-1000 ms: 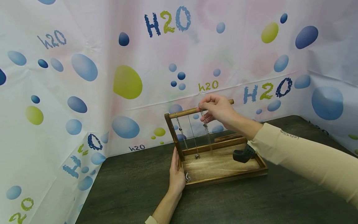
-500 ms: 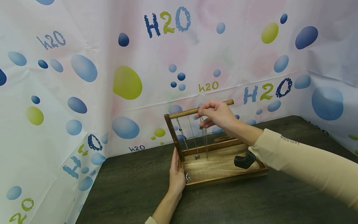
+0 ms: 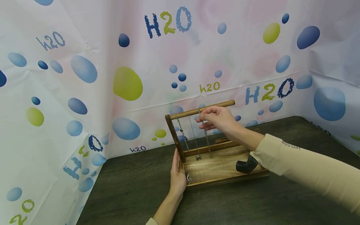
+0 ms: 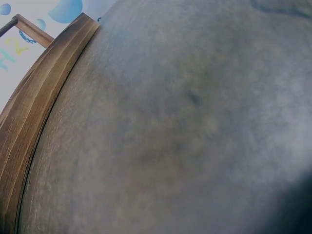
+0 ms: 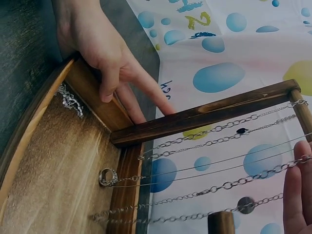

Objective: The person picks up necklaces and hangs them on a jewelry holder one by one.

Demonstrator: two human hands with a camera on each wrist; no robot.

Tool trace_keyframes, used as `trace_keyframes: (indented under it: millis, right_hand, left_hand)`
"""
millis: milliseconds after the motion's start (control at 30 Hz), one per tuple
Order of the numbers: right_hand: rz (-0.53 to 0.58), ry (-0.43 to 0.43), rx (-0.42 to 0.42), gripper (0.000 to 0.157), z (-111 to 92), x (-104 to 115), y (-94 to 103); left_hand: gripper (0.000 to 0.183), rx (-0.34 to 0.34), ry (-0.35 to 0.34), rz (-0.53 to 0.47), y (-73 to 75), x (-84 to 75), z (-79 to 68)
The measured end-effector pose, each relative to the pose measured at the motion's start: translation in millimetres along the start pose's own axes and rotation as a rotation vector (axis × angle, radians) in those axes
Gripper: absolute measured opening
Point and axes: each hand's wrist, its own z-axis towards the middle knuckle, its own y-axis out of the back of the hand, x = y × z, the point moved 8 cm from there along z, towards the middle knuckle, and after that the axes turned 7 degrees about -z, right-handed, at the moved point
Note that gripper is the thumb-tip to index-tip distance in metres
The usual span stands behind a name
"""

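Observation:
A wooden jewelry stand has a shallow tray (image 3: 222, 180), a post (image 3: 174, 136) at its left end and a bar (image 3: 217, 105) on top. My left hand (image 3: 177, 180) holds the tray's left end, thumb over the wall and fingers outside by the post. Just below the bar, the fingertips of my right hand (image 3: 220, 120) pinch a silver chain necklace (image 5: 229, 185) with a dark disc, looped over the bar. Left of it hang a thin necklace with a ring-like pendant (image 5: 108, 177) and a chain with a dark bead (image 5: 241, 131).
Silver jewelry (image 3: 188, 178) lies in the tray's front left corner. Behind the tray is a wooden piece (image 3: 225, 139) on the dark table (image 3: 135, 184). A patterned curtain (image 3: 157, 62) encloses the back and left. A black wrist device (image 3: 247, 165) hangs under my right wrist.
My right hand has come down slightly from the bar to the chain just below it. The necklace strands swung and now hang closer together. My left hand has stayed in place.

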Motion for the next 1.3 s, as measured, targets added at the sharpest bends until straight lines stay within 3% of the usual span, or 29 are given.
trace_keyframes:
  millis: [900,1167,1300]
  right_hand:
    - [0.020,-0.003,0.002,0.023,3,-15,6.1]
    - [0.048,0.005,0.001,0.025,-4,-13,7.7]
    - [0.000,0.017,0.002,0.027,-13,-14,5.0]
  left_hand:
    - [0.086,-0.012,-0.005,-0.016,-5.2,-2.6,4.8]
    - [0.088,-0.014,0.004,-0.007,-1.3,-2.4,1.7]
    - [0.087,-0.017,0.010,0.000,0.9,-0.9,-1.0]
